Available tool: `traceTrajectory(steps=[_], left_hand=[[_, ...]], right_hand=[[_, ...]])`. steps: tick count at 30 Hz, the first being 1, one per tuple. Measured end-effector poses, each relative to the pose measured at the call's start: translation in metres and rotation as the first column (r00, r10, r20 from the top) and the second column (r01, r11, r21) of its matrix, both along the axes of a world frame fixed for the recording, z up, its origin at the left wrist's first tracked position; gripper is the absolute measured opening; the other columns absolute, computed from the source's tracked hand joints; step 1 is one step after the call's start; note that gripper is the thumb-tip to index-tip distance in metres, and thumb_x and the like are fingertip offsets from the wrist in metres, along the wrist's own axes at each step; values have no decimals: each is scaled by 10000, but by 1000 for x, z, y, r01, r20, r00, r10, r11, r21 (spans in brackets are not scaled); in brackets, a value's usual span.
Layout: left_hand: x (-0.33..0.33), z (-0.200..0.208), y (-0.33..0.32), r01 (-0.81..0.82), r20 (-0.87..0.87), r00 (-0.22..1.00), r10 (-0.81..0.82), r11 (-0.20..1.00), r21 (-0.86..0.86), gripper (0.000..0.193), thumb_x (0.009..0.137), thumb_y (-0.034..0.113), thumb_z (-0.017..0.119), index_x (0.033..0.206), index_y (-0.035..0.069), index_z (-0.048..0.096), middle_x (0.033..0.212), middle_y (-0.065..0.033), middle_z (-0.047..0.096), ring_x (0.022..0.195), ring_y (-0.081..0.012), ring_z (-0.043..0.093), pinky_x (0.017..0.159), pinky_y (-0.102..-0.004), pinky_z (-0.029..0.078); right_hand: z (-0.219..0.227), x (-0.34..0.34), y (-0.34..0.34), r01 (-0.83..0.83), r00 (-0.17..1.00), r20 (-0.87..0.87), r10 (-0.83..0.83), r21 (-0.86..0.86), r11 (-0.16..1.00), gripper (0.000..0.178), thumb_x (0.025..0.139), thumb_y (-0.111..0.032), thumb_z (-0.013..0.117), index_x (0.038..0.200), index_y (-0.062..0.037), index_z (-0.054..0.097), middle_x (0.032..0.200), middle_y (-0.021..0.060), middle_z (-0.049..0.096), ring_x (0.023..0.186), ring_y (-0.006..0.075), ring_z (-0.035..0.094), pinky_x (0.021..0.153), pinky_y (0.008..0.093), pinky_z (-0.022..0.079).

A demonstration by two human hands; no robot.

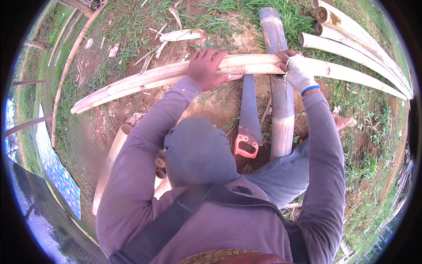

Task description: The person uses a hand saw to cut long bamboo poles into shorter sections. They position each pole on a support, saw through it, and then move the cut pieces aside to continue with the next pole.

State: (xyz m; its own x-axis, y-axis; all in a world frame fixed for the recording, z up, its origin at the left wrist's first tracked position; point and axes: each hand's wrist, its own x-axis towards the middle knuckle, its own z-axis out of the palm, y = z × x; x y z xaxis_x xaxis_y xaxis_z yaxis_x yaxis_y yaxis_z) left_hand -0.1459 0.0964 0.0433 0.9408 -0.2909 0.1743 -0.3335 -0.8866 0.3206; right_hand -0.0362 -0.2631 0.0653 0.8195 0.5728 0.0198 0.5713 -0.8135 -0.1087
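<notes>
Long pale bamboo lengths (145, 81) lie side by side from left to right in front of me, appearing as separate strips on the left side. My left hand (205, 69), bare, is closed over them near the middle, thumb towards me. My right hand (299, 70), in a white knit glove with the fingertips showing, grips the bamboo further right. Beneath that hand a thick, greyish bamboo log (282, 127) runs away from me, crossing under the lengths. Just left of the log lies a handsaw (249, 110) with an orange handle, its blade tip hidden beneath the bamboo.
Several bamboo poles (351, 42) lie at the far right. Shorter cut bamboo pieces (115, 145) sit beside my bent knee (200, 149). Wood shavings (182, 35) are scattered on the soil and grass ahead. A colourful patterned sheet (61, 180) is at the left.
</notes>
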Motion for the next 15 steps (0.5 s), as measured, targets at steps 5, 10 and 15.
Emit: traceTrajectory(steps=[5, 10, 15], left_hand=[[34, 7, -60, 103, -122, 989, -83, 981, 164, 944, 866, 564, 838, 1606, 136, 439, 1520, -178, 567, 1436, -373, 520, 1202, -534, 392], [57, 15, -97, 178, -262, 958, -114, 955, 236, 1024, 854, 534, 871, 1643, 131, 358, 1513, -193, 573, 1419, -387, 557, 1187, -523, 433], [67, 11, -120, 203, -257, 957, -132, 940, 274, 1041, 841, 533, 888, 1629, 127, 341, 1434, -198, 618, 1342, -393, 618, 1099, -520, 506]], right_hand=[[1, -7, 2, 22, 1000, -1, -22, 51, 998, 403, 996, -329, 722, 1366, -172, 735, 1303, 154, 694, 1215, 418, 657, 1030, 510, 514], [-5, -120, 7, 3, 986, 166, -24, 121, 993, 469, 943, -344, 731, 1300, -42, 685, 1206, 190, 685, 1073, 378, 675, 857, 527, 531], [-59, -298, 35, -351, 700, -700, 142, -163, 922, 261, 824, -260, 822, 1045, -121, 830, 1073, 152, 809, 1057, 315, 785, 918, 494, 587]])
